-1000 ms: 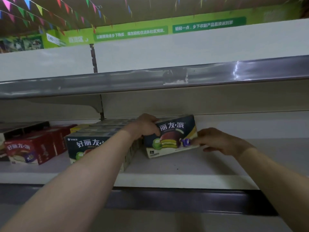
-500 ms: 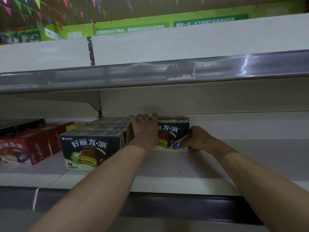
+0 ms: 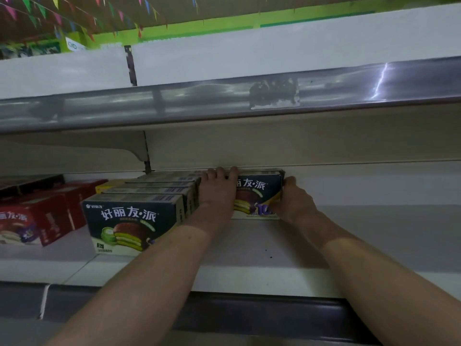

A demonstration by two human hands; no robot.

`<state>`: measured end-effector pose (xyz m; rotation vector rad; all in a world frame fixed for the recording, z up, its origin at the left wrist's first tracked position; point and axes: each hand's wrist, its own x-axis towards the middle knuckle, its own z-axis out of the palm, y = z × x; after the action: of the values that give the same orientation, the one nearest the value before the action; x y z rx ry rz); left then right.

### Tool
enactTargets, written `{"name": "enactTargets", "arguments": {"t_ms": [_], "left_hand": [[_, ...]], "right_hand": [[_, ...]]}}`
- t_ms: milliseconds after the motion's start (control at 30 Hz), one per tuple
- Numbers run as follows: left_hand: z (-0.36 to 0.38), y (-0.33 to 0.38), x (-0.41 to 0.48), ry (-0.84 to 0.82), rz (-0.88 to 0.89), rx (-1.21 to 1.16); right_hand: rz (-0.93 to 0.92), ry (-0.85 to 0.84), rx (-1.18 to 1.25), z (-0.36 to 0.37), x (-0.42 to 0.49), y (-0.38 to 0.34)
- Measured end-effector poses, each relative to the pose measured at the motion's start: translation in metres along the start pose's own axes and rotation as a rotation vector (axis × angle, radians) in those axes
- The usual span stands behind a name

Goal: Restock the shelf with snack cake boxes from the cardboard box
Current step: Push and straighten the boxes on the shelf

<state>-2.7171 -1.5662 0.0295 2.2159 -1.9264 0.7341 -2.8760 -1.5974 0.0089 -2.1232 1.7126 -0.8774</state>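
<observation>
Fingers of the left hand (image 3: pixel 217 193) are hooked over the top of a dark snack cake box (image 3: pixel 259 193), which is gripped at its right end by the right hand (image 3: pixel 293 203). It is stood upright at the shelf's (image 3: pixel 287 243) back, beside a row of matching boxes (image 3: pixel 139 216).

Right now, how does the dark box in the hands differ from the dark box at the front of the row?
The held dark box sits deep against the shelf's back wall; the front dark box stands near the shelf edge. The left hand and right hand grip the held box and cover part of its face; the front box is untouched, its face fully visible. Both stand upright, face forward, with the same dark print and cake picture.
</observation>
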Motion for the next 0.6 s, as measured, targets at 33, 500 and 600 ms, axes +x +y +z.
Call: {"name": "enactTargets", "arguments": {"t_ms": [33, 500, 600], "left_hand": [[0.001, 0.001, -0.001, 0.0, 0.003, -0.001], [-0.009, 0.008, -0.008, -0.044, -0.002, 0.074], [-0.016, 0.011, -0.014, 0.049, -0.005, 0.055]], "right_hand": [[-0.044, 0.047, -0.059, -0.001, -0.004, -0.003], [-0.466, 0.167, -0.563, -0.004, -0.022, -0.033], [-0.489, 0.174, -0.571, -0.008, -0.026, -0.034]]}}
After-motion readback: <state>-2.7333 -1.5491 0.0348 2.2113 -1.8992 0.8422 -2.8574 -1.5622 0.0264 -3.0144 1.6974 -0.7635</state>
